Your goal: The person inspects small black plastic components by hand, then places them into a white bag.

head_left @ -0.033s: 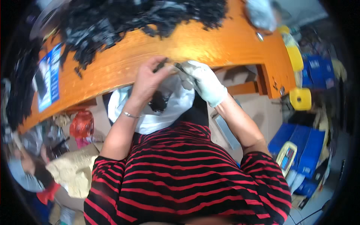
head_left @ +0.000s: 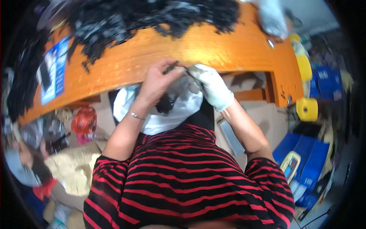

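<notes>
My left hand (head_left: 162, 79), bare with a bracelet at the wrist, is closed with thumb and fingers pinching a small dark strip-like piece (head_left: 172, 67). My right hand (head_left: 210, 84) wears a white glove with greyish, soiled fingertips. Its fingers are pressed together against the same piece, close to the left fingertips; blur hides the exact grip. Below both hands, a white plastic bag (head_left: 154, 125) lies open on my lap, with black pieces (head_left: 166, 104) inside. At the far side of the orange wooden table (head_left: 129, 61) is a large heap of similar black pieces (head_left: 114, 26).
A blue and white packet (head_left: 57, 82) lies on the table's left part, and a clear plastic bag (head_left: 273, 23) at its far right. Blue boxes (head_left: 305, 154) and a yellow stool (head_left: 307, 109) stand right. A red bag (head_left: 84, 120), brown paper sack (head_left: 74, 168) and another person (head_left: 23, 160) are left.
The whole view has shifted slightly, so the table and hands appear a little further right. Both hands keep nearly the same pose, fingertips together over the bag.
</notes>
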A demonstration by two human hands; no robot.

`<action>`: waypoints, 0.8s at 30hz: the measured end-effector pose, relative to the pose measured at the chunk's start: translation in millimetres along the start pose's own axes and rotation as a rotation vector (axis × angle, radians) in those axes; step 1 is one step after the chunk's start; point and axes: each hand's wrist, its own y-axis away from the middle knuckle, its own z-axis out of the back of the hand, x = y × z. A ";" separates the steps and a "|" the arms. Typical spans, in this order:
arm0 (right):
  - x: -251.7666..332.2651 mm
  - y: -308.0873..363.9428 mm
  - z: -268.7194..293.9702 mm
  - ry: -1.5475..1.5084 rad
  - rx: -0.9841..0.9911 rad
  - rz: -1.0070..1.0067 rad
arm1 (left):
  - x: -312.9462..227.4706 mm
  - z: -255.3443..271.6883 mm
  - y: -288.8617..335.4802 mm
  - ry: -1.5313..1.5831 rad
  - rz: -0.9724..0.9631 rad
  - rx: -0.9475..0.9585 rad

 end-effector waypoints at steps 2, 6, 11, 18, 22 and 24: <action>-11.0 -5.9 -15.1 0.158 0.055 0.041 | -11.2 12.5 16.5 -0.071 0.068 -0.014; -24.0 -18.1 -61.6 0.339 0.177 -0.025 | -9.8 58.2 57.0 0.024 0.078 -0.098; -42.2 -26.1 -119.0 0.310 0.342 -0.181 | -4.0 128.1 129.7 -0.024 -0.147 -0.530; -72.1 -32.0 -144.5 0.315 0.416 -0.259 | 95.3 280.3 269.0 -0.105 0.207 -1.154; -71.6 -29.4 -151.4 0.463 0.397 -0.281 | 117.1 364.9 297.7 -0.334 0.001 -1.400; -75.2 -27.2 -153.3 0.446 0.376 -0.305 | 98.3 424.7 303.3 -0.612 0.057 -1.496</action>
